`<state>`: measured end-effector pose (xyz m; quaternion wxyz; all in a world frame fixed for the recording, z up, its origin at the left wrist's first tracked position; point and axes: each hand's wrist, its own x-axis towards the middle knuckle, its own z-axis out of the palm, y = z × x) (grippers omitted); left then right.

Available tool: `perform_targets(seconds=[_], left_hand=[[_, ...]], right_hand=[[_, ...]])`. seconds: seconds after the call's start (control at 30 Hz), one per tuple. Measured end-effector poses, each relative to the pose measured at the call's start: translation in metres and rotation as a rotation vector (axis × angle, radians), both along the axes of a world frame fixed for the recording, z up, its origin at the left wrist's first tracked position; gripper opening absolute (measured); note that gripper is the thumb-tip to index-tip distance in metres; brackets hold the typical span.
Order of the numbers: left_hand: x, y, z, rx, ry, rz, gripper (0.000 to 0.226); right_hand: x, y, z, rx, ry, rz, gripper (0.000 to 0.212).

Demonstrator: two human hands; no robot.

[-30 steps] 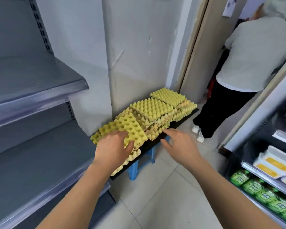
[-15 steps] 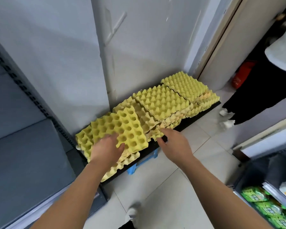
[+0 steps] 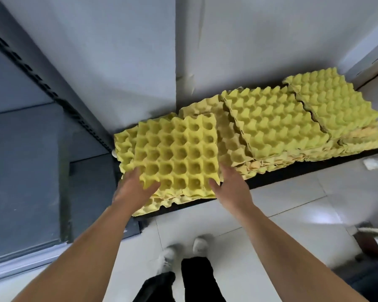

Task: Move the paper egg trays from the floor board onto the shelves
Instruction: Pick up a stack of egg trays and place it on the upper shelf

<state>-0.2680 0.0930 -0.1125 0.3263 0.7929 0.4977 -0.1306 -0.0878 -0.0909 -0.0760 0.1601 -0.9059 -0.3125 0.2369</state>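
Yellow paper egg trays lie in stacks on a black floor board [image 3: 292, 173] against the white wall. The nearest stack [image 3: 175, 158] has its cups facing up. My left hand [image 3: 133, 188] grips its near left corner, thumb on top and fingers hidden underneath. My right hand [image 3: 229, 186] holds the near right corner the same way. A second stack [image 3: 273, 120] and a third stack [image 3: 334, 101] lie to the right with their bumps facing up. The grey shelves [image 3: 22, 162] stand to the left.
White wall runs behind the board. Pale floor tiles [image 3: 292, 214] lie in front, with my own feet in white shoes [image 3: 183, 249] below. A slotted shelf upright [image 3: 52, 90] runs diagonally at the left. A dark object [image 3: 367, 247] sits at the right edge.
The view has tilted down and closer to the board. My right hand moved left from the middle stack to the near stack's right corner. The left hand kept its hold.
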Motion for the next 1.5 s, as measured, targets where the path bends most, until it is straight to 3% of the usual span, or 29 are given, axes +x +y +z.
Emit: perform_targets(seconds=[0.2,0.4,0.53,0.83,1.1,1.33,1.5], left_hand=[[0.006,0.012,-0.060,-0.121,-0.015,0.245,0.113],[0.005,0.020,-0.096,-0.272,-0.105,0.432,0.116],[0.006,0.019,-0.094,-0.247,-0.169,0.449,0.116],[0.003,-0.002,-0.022,-0.044,-0.225,0.360,0.099],[0.005,-0.016,0.083,0.080,-0.345,0.292,0.093],[-0.012,-0.056,0.184,0.212,-0.461,0.302,0.082],[-0.037,-0.102,0.242,0.324,-0.496,0.352,0.094]], right_hand=[[0.015,0.014,-0.053,-0.008,0.068,0.028,0.079],[0.008,0.011,-0.077,0.111,0.058,0.013,0.089],[0.007,0.009,-0.080,0.178,0.062,0.000,0.090],[0.013,0.005,-0.030,0.218,0.056,-0.107,0.084],[0.016,-0.013,0.054,0.284,-0.024,-0.125,0.081],[0.014,-0.037,0.149,0.392,-0.133,-0.016,0.078],[0.008,-0.063,0.211,0.447,-0.198,0.080,0.074]])
